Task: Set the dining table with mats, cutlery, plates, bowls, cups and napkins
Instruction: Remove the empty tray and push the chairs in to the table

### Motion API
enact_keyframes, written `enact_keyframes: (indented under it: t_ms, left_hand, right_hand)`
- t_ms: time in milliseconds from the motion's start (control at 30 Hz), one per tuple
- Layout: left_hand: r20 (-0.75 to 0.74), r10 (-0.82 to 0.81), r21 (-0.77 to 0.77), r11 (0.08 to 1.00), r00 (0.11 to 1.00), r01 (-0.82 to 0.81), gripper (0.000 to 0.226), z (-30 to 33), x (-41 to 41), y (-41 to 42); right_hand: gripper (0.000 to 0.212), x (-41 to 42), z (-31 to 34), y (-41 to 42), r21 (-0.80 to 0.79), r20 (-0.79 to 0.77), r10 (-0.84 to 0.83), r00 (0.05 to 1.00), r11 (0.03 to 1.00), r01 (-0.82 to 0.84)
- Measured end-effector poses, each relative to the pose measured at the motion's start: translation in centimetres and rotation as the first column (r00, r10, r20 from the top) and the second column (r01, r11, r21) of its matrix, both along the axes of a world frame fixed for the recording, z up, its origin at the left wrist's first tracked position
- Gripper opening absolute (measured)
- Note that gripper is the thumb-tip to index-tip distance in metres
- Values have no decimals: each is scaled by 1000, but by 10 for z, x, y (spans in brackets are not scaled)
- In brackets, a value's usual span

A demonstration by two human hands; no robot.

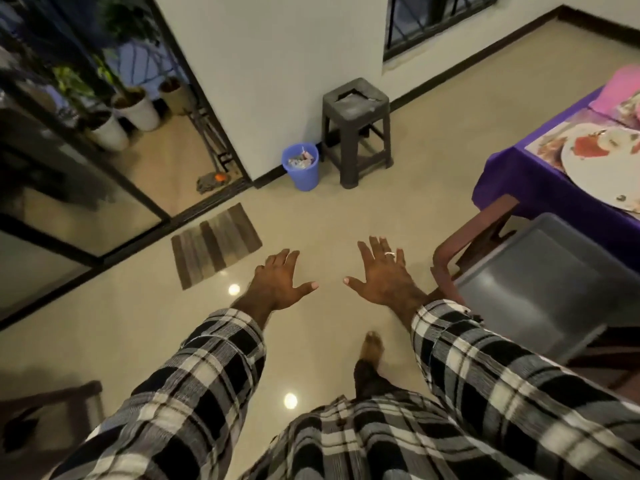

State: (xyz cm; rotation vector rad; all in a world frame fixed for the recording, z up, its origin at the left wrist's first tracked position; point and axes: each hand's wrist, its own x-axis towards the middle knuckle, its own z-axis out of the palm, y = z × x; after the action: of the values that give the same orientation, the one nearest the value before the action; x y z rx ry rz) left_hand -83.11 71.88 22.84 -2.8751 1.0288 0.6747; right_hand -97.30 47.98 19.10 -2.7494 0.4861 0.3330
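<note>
dining table (512, 174) under purple cloth, with a plate (602, 168) on a mat (554, 140), sits at far right — well apart from both hands. left hand (277, 285) and right hand (384, 278) hover over the floor, fingers spread wide, holding nothing.

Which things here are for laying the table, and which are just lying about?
For the job: table with purple cloth, place mat, plate, chair.

Lying about: blue bin, grey stool, striped floor mat, potted plants.
</note>
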Motion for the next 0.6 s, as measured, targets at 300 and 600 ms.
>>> enact_keyframes:
  t_ms: [300, 600]
  left_hand:
    - [-12, -118, 12, 993, 993, 118, 105, 14, 142, -119]
    - [6, -437, -27, 899, 900, 437, 106, 15, 284, -287]
  right_hand:
    - [101, 116, 14, -120, -14, -9, -127, 992, 992, 127]
    - [101, 162, 0, -220, -21, -13, -485, 875, 875, 484]
